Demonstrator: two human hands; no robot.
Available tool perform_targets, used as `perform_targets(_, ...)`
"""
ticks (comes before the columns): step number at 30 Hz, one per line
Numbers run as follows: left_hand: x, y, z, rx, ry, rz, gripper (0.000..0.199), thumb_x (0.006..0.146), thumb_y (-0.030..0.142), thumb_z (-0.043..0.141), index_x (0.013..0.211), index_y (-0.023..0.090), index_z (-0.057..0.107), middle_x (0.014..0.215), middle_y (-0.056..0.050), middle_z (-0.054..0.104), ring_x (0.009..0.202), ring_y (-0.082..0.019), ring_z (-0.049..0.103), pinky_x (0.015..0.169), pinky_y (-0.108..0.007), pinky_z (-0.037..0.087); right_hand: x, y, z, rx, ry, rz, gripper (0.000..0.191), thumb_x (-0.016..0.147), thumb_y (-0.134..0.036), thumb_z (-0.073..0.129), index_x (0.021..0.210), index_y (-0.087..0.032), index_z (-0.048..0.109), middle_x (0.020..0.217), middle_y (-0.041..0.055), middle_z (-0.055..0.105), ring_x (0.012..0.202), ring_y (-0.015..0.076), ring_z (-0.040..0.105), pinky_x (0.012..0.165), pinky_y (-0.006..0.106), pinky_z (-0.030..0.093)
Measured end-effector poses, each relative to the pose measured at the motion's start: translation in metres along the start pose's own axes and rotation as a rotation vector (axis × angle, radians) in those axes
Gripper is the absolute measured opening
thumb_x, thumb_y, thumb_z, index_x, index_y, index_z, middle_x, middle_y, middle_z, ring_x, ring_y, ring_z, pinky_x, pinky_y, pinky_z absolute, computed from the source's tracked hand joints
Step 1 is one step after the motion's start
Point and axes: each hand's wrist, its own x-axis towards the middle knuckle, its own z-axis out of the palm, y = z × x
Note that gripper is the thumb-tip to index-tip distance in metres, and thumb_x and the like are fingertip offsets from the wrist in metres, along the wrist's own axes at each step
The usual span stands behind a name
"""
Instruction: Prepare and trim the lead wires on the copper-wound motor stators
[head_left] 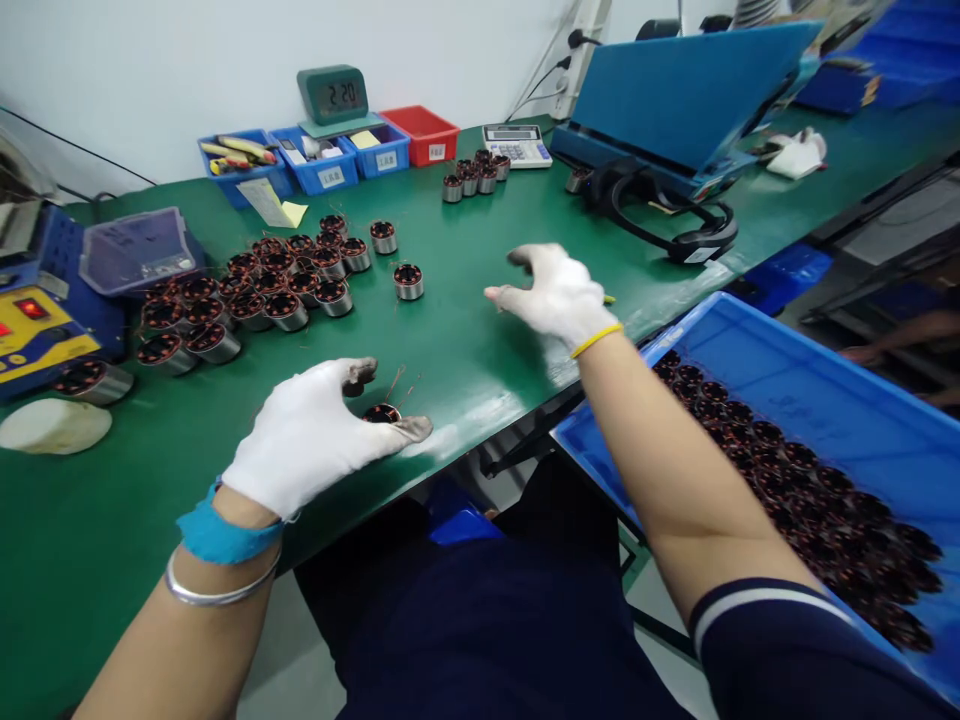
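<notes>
At the front of the green bench, my left hand (319,430) in a white glove with darkened fingertips curves around a copper-wound motor stator (381,413). Its thumb crosses the near side, hiding most of the stator's body; thin wire ends stick up from the top. My right hand (555,295), also gloved, hovers over the bench with thumb and fingers apart and nothing visible between them. A yellow-green tip (609,299) shows behind its wrist; what it belongs to is hidden. One single stator (409,282) stands between the hands, farther back.
Many stators (285,310) crowd the left of the bench, with a smaller group (480,175) near a calculator (517,146). Small blue bins (319,175), a red bin (421,135) and a clock (334,95) line the wall. A blue tray (825,390) of stators sits at right.
</notes>
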Motion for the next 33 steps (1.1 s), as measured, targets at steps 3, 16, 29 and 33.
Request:
perform_targets(3, -0.002, 0.007, 0.004, -0.037, 0.002, -0.035, 0.091, 0.053, 0.076, 0.065, 0.125, 0.020, 0.061, 0.111, -0.010, 0.067, 0.100, -0.033, 0.064, 0.078, -0.037, 0.051, 0.019, 0.042, -0.028, -0.399, -0.261, 0.029, 0.127, 0.050, -0.064, 0.080, 0.152, -0.014, 0.025, 0.152, 0.0239, 0.020, 0.136, 0.0467, 0.026, 0.105, 0.058, 0.031)
perform_targets(16, 0.010, -0.008, 0.017, 0.075, -0.073, 0.006, 0.041, 0.074, 0.058, 0.053, 0.096, 0.026, 0.066, 0.085, -0.004, 0.070, 0.082, -0.027, 0.065, 0.065, -0.032, 0.044, -0.030, 0.071, -0.039, -0.601, -0.413, -0.131, 0.086, 0.081, -0.057, 0.053, 0.151, -0.015, 0.025, 0.140, 0.0206, 0.041, 0.121, 0.0397, 0.046, 0.093, 0.051, 0.044)
perform_targets(29, 0.015, -0.007, 0.016, -0.074, -0.076, -0.046, 0.048, 0.076, 0.057, 0.054, 0.108, 0.021, 0.064, 0.103, -0.005, 0.069, 0.097, -0.025, 0.064, 0.077, -0.031, 0.048, -0.031, 0.022, -0.003, -0.621, -0.241, -0.165, 0.043, 0.086, -0.028, 0.046, 0.125, -0.012, 0.054, 0.119, 0.0198, 0.056, 0.107, 0.0372, 0.056, 0.085, 0.051, 0.048)
perform_targets(33, 0.017, -0.008, 0.017, -0.068, -0.091, -0.057, 0.041, 0.078, 0.054, 0.054, 0.103, 0.023, 0.063, 0.092, -0.004, 0.069, 0.084, -0.022, 0.064, 0.066, -0.029, 0.045, -0.031, 0.027, 0.013, -0.360, -0.202, -0.229, 0.069, 0.080, -0.025, 0.049, 0.147, -0.014, 0.033, 0.133, 0.0168, 0.048, 0.120, 0.0345, 0.047, 0.097, 0.048, 0.043)
